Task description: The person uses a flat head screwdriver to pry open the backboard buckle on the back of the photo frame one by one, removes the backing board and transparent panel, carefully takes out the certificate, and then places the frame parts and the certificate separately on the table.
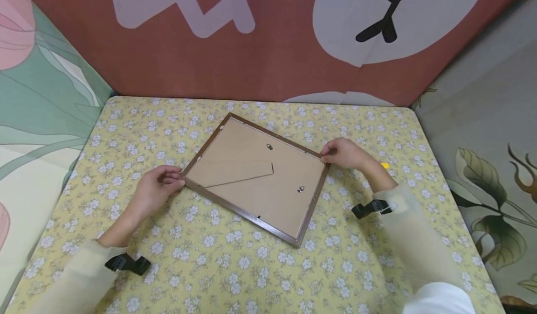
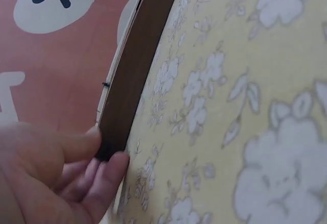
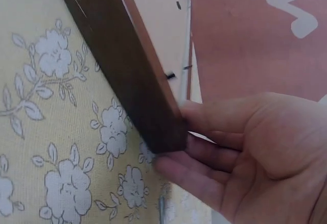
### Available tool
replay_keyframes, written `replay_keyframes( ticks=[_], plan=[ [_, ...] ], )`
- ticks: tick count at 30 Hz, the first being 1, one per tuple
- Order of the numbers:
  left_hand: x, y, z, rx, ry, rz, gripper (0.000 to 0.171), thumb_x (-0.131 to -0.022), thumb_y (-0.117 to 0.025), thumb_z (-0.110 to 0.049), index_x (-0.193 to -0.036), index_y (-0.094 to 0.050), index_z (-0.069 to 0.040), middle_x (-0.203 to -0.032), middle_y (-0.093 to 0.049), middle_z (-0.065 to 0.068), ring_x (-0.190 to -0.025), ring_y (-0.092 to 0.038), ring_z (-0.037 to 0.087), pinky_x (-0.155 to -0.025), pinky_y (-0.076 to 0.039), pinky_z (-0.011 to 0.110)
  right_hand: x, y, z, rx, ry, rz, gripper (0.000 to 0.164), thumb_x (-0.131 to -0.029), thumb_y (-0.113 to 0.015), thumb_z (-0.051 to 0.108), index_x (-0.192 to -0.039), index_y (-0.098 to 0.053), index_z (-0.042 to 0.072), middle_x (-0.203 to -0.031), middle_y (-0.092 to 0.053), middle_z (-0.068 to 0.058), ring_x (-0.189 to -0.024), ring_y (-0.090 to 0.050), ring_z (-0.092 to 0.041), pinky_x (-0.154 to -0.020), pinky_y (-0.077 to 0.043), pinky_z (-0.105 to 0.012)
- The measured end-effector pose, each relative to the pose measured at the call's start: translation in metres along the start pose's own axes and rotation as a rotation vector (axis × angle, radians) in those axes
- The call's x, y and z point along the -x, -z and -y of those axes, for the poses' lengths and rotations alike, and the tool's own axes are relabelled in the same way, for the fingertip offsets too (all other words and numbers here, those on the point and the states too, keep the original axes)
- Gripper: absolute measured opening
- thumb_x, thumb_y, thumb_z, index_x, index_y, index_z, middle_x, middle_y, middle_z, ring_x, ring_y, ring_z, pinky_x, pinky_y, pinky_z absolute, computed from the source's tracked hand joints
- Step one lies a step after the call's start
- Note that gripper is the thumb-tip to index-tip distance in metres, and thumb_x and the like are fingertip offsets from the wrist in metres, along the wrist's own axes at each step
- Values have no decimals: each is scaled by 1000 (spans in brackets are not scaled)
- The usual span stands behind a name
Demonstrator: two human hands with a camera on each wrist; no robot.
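A brown picture frame point(image 1: 251, 174) lies back side up, turned at an angle, its beige backing board and fold-out stand facing me. Two small metal hangers sit on the backing. My left hand point(image 1: 156, 188) pinches the frame's left corner between thumb and fingers. At the opposite corner, on the right, my right hand point(image 1: 345, 153) grips the rim. In the left wrist view, the thumb lies on the upper edge of the brown frame side point(image 2: 134, 66) and the fingers curl beneath. The right wrist view has the fingers point(image 3: 191, 175) under the corner. The frame's front is hidden.
A yellow cloth with white flowers point(image 1: 235, 267) covers the table. A small yellow object point(image 1: 384, 165) lies beside my right forearm, partly hidden. Behind the table stands a reddish wall panel point(image 1: 285, 62); patterned panels flank both sides.
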State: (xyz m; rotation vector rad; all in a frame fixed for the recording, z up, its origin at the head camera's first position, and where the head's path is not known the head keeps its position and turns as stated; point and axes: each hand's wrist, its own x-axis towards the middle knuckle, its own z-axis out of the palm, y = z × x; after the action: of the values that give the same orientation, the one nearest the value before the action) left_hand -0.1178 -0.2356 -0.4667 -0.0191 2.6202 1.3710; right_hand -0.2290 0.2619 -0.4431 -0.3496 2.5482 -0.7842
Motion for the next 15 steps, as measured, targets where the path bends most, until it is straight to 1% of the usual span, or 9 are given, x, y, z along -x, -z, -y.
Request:
replay_keyframes(
  ticks=[2,4,6,8,10,12,15],
  plan=[
    [1,0,-1,73,59,-15,40,-101,-65,-10,-132,-51,11,-112,-60,22,-86,-66,16,-73,-62,23,3,-1,1,-7,7,48,12,-98,-69,13,-102,-73,2,-97,-71,-10,-84,-63,-22,-72,-54,-36],
    [1,-1,-2,144,114,-16,44,-103,-61,-10,-136,-42,13,-112,-56,21,-82,-66,12,-73,-63,26,5,-3,2,-21,22,79,14,-98,-69,14,-104,-72,1,-97,-71,-10,-85,-64,-22,-72,-54,-37],
    [2,-2,-3,196,154,-11,51,-103,-61,-11,-140,-34,13,-113,-54,20,-81,-66,9,-75,-63,27,7,-6,3,-47,46,78,18,-99,-68,13,-110,-71,0,-102,-71,-13,-90,-66,-25,-76,-56,-39],
    [2,-3,-5,265,182,2,59,-103,-61,-10,-144,-26,13,-114,-52,18,-82,-66,8,-78,-63,27,8,-9,4,-69,74,58,24,-100,-66,12,-119,-70,-2,-109,-71,-16,-97,-66,-28,-81,-58,-42],
    [3,-5,-8,345,201,17,64,-102,-61,-8,-147,-20,13,-116,-49,17,-84,-66,7,-81,-62,27,9,-13,6,-76,103,28,29,-100,-65,10,-126,-67,-3,-116,-69,-18,-103,-66,-30,-85,-58,-44],
    [4,-8,-10,423,206,18,67,-102,-60,-5,-148,-16,13,-120,-44,16,-89,-65,6,-85,-60,26,9,-15,7,-71,116,10,31,-101,-63,6,-130,-66,-3,-118,-69,-18,-105,-65,-31,-86,-57,-44],
    [6,-13,-14,471,189,-2,67,-101,-60,-3,-149,-14,12,-129,-40,19,-96,-61,6,-89,-58,23,11,-17,8,-68,126,24,33,-100,-62,2,-132,-64,-2,-115,-68,-17,-102,-63,-29,-81,-56,-40]
  ],
)
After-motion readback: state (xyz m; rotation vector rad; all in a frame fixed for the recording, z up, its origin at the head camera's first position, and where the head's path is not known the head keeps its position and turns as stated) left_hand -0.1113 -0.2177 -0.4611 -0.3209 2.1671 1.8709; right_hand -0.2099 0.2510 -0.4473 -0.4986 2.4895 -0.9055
